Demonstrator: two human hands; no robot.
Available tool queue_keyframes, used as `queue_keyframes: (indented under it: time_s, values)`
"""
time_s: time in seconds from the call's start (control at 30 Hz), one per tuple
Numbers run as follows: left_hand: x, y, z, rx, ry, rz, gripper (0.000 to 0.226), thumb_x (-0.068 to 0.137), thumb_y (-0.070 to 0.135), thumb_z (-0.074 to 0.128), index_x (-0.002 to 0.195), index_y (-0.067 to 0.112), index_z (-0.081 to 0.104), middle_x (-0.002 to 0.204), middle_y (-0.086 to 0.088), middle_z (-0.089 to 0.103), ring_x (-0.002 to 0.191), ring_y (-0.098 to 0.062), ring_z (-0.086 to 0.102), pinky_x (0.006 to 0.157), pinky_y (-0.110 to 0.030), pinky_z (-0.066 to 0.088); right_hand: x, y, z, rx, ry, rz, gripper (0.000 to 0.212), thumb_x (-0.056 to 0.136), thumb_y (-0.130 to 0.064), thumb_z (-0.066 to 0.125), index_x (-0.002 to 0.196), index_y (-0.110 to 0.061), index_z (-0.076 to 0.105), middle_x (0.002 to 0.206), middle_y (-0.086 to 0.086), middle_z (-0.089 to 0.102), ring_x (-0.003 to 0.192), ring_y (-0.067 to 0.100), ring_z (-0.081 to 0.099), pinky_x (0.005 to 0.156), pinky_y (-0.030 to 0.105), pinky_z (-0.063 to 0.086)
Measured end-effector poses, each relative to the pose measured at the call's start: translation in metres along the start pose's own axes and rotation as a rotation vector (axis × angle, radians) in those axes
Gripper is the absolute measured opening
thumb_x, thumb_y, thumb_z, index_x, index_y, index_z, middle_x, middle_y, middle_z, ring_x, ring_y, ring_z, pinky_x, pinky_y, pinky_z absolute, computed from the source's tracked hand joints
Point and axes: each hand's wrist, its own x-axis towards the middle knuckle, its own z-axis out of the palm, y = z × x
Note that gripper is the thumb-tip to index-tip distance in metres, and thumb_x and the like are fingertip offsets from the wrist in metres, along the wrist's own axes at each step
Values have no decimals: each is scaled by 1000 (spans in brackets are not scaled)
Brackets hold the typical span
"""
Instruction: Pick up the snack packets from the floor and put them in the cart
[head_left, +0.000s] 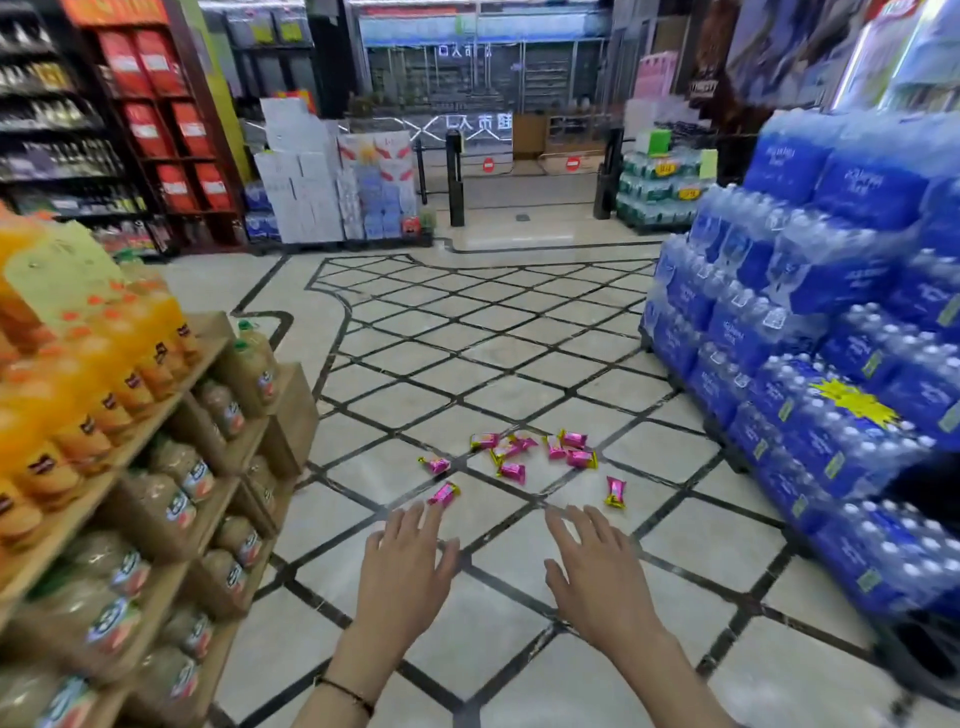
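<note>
Snack packets (530, 454), pink and gold, lie scattered on the pale floor (519, 332) crossed by dark lines. A juice shelf (130, 415) stands at nine o'clock and water packs (831, 338) at three. The left hand (402, 564) and right hand (597, 571) hover empty with fingers straight, the packets at their twelve o'clock.

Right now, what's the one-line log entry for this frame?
stage: none picked up yet | left hand: open, empty | right hand: open, empty | snack packets: pink, scattered on floor | cart: not clearly visible
</note>
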Motion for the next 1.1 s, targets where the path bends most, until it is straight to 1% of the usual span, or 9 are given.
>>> queue_keyframes:
  time_s: [0.17,0.3,0.37,0.43,0.57,0.73,0.9,1.0,1.1]
  values:
    - [63,17,39,10,-60,11,50,92,53,37,127,24,58,127,-1,66,113,-25,64,81,-43,57,67,33,34,-5,-40,-21,57,72,-39,76,125,-23,63,124,4,65,119,32,59,84,45,56]
    - [129,29,63,17,-114,8,54,98,56,30,142,28,45,144,3,53,132,-22,51,99,-42,50,131,66,55,30,-69,-28,57,72,-39,76,125,-23,63,122,4,65,117,32,61,83,46,56]
    - [167,36,65,35,-120,6,55,98,56,30,144,29,41,145,5,51,132,-21,48,101,-41,48,165,82,63,50,-83,-38,58,71,-40,76,125,-24,63,122,4,66,116,32,62,81,46,57]
    - [205,42,65,46,-112,-31,52,97,54,38,142,30,46,142,5,55,129,-21,53,99,-42,50,200,96,71,64,-90,-60,59,69,-41,78,124,-25,63,121,3,67,114,31,63,78,44,58]
    - [262,43,75,35,-115,-97,44,90,51,53,128,30,55,126,3,67,113,-23,65,83,-41,57,267,113,86,88,-115,-93,57,71,-45,74,124,-27,59,120,1,66,113,30,62,76,44,58]
    - [321,33,100,8,-166,-124,48,85,49,64,128,29,58,123,4,68,111,-22,66,78,-41,58,333,117,111,118,-140,-146,56,72,-46,69,124,-28,57,119,0,65,110,30,63,72,44,59]
    - [390,3,138,-38,-211,-115,49,85,49,64,128,31,50,123,6,66,109,-20,65,77,-39,57,407,117,154,125,-199,-138,56,72,-44,70,124,-28,55,119,1,64,109,29,62,71,44,58]
    - [438,-18,168,-72,-249,-91,49,83,47,56,127,27,53,121,4,67,106,-20,66,73,-38,58,456,114,178,141,-204,-130,51,75,-38,69,123,-27,55,118,-2,62,108,27,60,70,39,57]
    - [485,-38,191,-103,-320,-61,52,76,46,66,123,25,56,119,3,68,104,-19,67,70,-36,58,506,108,200,134,-251,-117,50,75,-38,68,123,-25,58,114,-3,63,105,25,61,68,37,57]
